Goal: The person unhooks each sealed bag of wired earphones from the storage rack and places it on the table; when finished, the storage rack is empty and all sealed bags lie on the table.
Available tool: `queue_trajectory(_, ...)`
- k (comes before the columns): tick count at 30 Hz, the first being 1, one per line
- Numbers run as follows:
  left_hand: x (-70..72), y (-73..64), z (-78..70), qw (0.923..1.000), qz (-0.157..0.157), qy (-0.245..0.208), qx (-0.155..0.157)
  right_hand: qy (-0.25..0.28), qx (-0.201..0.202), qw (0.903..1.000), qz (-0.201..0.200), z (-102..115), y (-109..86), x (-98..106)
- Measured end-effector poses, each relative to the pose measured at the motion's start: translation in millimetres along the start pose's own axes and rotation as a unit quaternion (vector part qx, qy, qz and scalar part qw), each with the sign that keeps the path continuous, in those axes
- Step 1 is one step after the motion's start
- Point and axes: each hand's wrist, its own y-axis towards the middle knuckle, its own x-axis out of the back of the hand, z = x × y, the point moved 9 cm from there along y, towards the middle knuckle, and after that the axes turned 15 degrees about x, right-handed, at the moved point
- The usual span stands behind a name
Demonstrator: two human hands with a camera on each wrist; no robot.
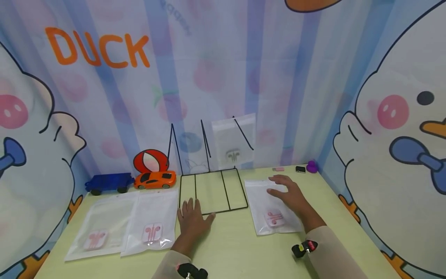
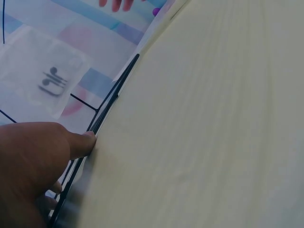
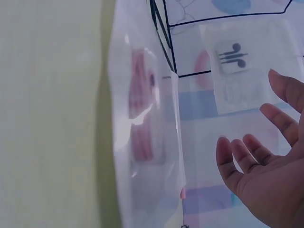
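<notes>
My left hand rests with spread fingers on the base of a black wire rack. In the left wrist view its thumb touches the front bar. A white plastic pouch with dark earphones hangs on the rack's right hook. To the right, another pouch, holding pink earphones in a clear case, lies on the table. Over that pouch is my right hand, fingers loosely bent and apart. The right wrist view shows nothing held in the right hand.
Two more pouches with pink earphones, the outer and inner, lie left of the rack. Behind them stand a blue toy vehicle and an orange toy car. A pink stick, small black object and purple figure sit back right.
</notes>
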Motion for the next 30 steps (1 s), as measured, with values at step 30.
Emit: queue_trajectory(30,0.2,-0.1,1.4,0.9998,0.014,-0.013,0.003,0.136,-0.09,0.9862,0.032,24,100.9,-8)
